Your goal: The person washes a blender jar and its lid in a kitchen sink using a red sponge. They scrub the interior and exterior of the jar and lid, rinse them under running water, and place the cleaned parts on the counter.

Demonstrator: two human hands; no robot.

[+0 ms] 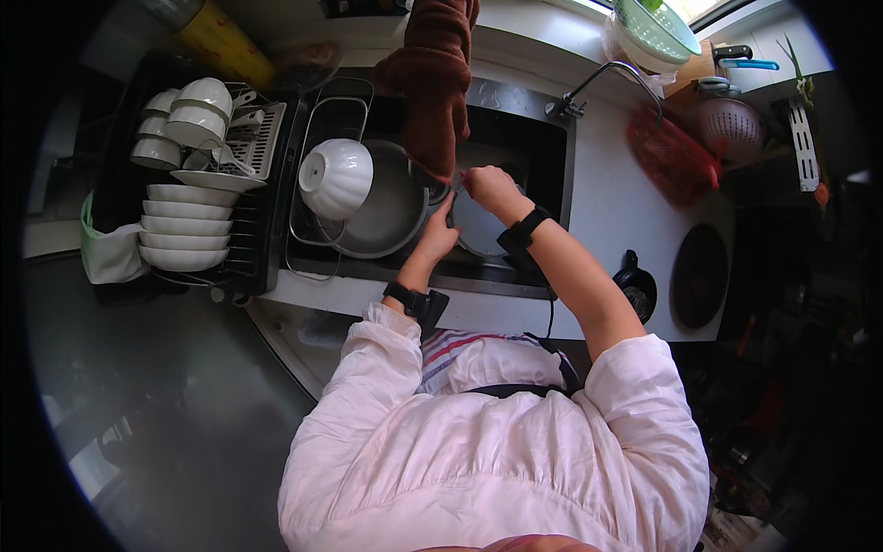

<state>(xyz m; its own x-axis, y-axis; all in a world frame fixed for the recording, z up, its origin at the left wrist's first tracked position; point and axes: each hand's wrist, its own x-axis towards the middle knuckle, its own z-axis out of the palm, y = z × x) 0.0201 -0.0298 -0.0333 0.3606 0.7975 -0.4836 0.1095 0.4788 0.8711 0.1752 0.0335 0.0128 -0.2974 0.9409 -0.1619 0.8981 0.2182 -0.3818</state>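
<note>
Over the sink, my left hand (439, 233) has a finger stretched towards the lower end of a hanging brown towel (434, 90); whether it holds anything is unclear. My right hand (491, 188) is curled beside the towel's tip, with a bit of something dark red at its fingers. Beneath my hands a round pale lid or basin (481, 224) sits in the right part of the sink. A large round metal pan (386, 207) stands in the left part. A white fluted bowl (336, 179) lies tipped on a wire rack (296, 228) at the sink's left.
A black dish rack (262, 269) with white bowls stands on the left. The faucet (569, 107) rises behind the sink's right corner. On the right counter are a red plastic bag (672, 159), a pink colander (730, 131), a small black pan (635, 290) and a dark round board (699, 276).
</note>
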